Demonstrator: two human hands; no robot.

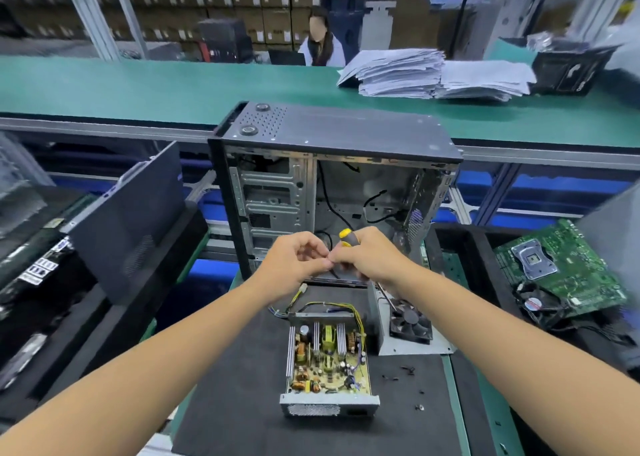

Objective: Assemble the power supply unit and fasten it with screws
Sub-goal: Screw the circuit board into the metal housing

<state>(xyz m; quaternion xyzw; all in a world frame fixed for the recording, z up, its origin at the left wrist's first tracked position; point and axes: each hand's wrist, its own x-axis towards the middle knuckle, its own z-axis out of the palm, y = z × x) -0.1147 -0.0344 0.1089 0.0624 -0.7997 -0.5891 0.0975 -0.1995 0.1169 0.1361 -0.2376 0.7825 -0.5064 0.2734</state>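
Open power supply unit (328, 362) on counter (242, 403), rigid but fragile inside, best gripped by metal walls; right hand (367, 258) clenching screwdriver (345, 238), left hand (294, 261) pinching something too small to identify.

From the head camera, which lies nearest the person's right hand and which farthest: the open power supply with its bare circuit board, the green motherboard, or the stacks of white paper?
Measured from the right hand:
1. Open power supply with its bare circuit board, just below the hands on the black mat.
2. Green motherboard, off to the right.
3. Stacks of white paper, far back on the green bench.
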